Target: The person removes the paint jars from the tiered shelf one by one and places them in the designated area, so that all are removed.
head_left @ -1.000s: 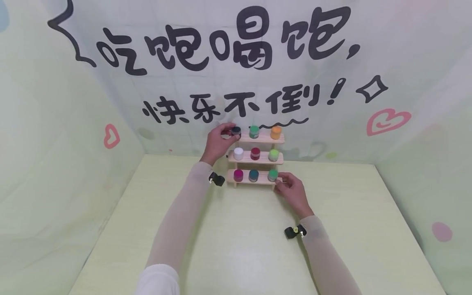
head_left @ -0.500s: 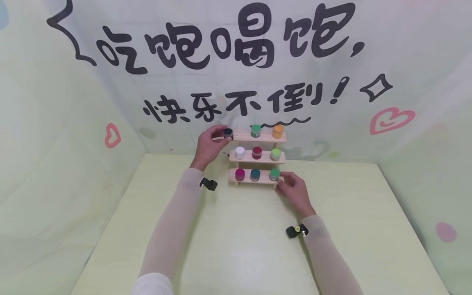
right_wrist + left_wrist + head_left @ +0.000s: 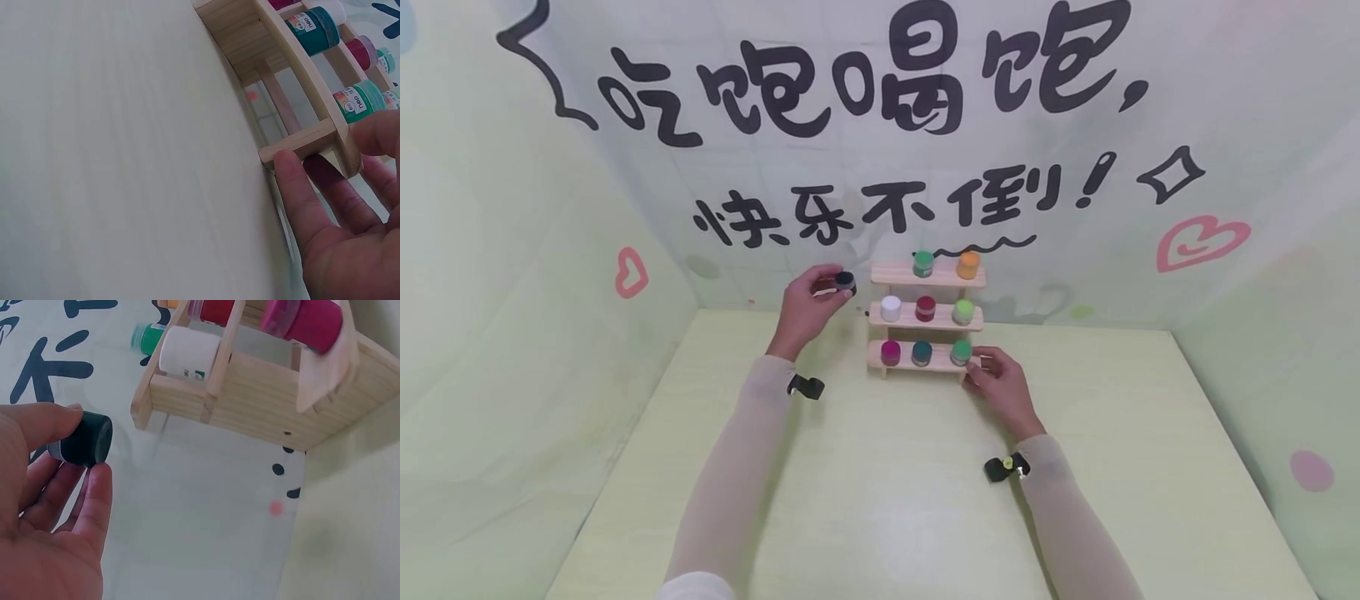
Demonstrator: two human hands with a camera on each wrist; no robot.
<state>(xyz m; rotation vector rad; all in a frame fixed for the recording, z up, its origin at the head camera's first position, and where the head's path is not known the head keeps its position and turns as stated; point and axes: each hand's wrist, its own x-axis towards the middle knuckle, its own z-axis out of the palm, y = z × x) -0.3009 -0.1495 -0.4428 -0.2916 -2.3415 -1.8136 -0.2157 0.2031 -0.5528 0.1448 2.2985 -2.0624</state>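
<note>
My left hand (image 3: 808, 308) pinches a small dark green, nearly black paint jar (image 3: 94, 439) between thumb and fingertips, held in the air left of the top tier. The three-tier wooden display rack (image 3: 925, 363) stands against the back wall. My right hand (image 3: 1002, 392) grips the right end of its bottom tier, thumb by the shelf end and fingers against the leg (image 3: 300, 145). Beside that thumb sits a green jar (image 3: 359, 101). The top tier carries a green jar (image 3: 922, 264) and an orange jar (image 3: 968, 265); its left end is bare.
On the middle tier are a white jar (image 3: 891, 308), a red jar (image 3: 926, 308) and a light green jar (image 3: 963, 312). A magenta jar (image 3: 891, 352) and a teal jar (image 3: 921, 352) share the bottom tier. Pale table (image 3: 865, 492) extends in front; printed cloth (image 3: 760, 167) hangs behind.
My left hand has lifted the dark jar off the top tier's left end and drawn it left and slightly down. My right hand has stayed at the rack's lower right end.
</note>
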